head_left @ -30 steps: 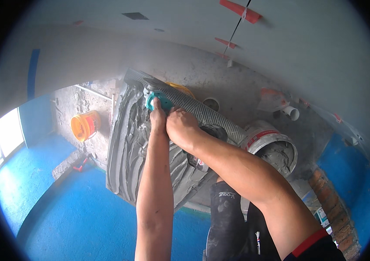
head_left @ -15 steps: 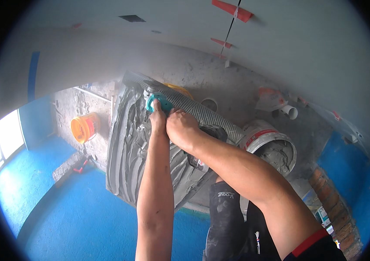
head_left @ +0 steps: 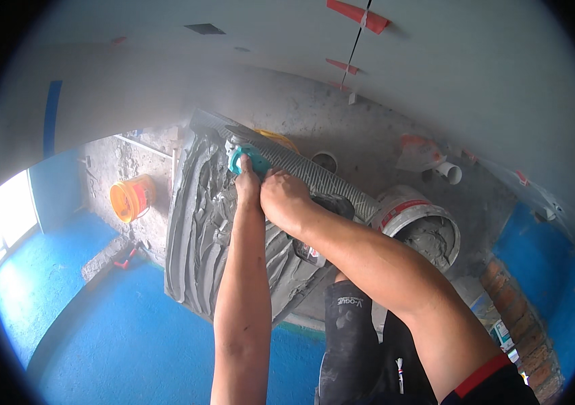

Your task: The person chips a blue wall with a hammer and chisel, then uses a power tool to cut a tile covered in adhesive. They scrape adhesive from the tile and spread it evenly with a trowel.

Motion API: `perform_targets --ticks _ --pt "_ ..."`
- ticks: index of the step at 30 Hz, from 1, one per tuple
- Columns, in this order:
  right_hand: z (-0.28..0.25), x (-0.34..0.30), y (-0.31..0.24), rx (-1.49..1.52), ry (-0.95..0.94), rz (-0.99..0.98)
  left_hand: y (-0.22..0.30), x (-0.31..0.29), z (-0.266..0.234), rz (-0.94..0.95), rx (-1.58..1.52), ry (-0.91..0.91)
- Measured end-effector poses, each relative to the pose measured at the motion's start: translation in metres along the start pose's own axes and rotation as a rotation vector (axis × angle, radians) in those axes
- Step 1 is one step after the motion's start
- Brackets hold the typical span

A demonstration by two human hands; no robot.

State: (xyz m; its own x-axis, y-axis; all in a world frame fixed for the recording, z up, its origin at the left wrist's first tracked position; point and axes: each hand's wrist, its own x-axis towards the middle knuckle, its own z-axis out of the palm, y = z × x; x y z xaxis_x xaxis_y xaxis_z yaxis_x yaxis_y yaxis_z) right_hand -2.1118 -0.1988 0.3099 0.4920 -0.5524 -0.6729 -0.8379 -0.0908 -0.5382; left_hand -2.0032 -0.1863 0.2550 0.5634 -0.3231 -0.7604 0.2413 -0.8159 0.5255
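Both my hands are at a teal tool [head_left: 252,162] smeared with grey mortar, at the upper part of a large mortar-coated slab [head_left: 178,236]. My left hand [head_left: 248,181] wraps it with the thumb lying on top. Pressed close against its right side, my right hand [head_left: 284,194] is closed, its fingers curled out of sight. The tool's working edge is hidden by mortar and hands. Thick wavy mortar [head_left: 196,202] covers much of the slab, while a strip of combed ridges [head_left: 314,162] runs along its far right edge. Under my right forearm lies a dark, partly hidden object [head_left: 333,204].
Right of the slab, a white bucket [head_left: 453,223] holds grey mortar. An orange bucket [head_left: 132,197] stands beyond the slab's left side. White pipe ends [head_left: 451,173] stick out at the right. Red wedges [head_left: 358,15] sit along a panel joint above. Blue flooring [head_left: 125,337] spreads lower left.
My hands and the teal tool have shifted very slightly right and down. The grip looks the same, and the slab and buckets have not visibly moved.
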Motion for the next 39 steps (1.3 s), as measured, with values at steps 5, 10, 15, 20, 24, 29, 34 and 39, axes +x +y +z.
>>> perform_targets --ticks 5,10,15,20,24,29,34,39 --pt "0.005 0.003 0.002 0.003 -0.008 0.032 0.006 -0.012 0.004 -0.034 -0.064 -0.033" --pt "0.018 0.002 0.005 -0.001 0.184 0.024 0.009 -0.019 0.007 -0.026 -0.076 -0.03" --pt "0.015 -0.005 0.005 -0.005 0.185 0.014 0.006 -0.02 0.005 -0.021 0.021 -0.008" --pt "0.013 -0.011 0.007 -0.052 0.199 -0.004 -0.001 -0.016 0.006 -0.006 0.007 -0.02" --pt "0.006 -0.008 0.005 -0.022 -0.009 0.047 -0.011 -0.005 0.003 -0.049 -0.028 -0.026" --pt "0.015 -0.015 0.011 -0.019 0.163 0.047 -0.012 -0.016 0.008 -0.023 -0.054 -0.064" --pt "0.019 -0.014 0.015 -0.045 0.188 0.037 -0.005 -0.026 0.013 -0.042 -0.061 -0.066" --pt "0.015 -0.02 0.012 -0.024 0.177 0.016 -0.009 -0.024 0.008 -0.023 -0.087 -0.066"
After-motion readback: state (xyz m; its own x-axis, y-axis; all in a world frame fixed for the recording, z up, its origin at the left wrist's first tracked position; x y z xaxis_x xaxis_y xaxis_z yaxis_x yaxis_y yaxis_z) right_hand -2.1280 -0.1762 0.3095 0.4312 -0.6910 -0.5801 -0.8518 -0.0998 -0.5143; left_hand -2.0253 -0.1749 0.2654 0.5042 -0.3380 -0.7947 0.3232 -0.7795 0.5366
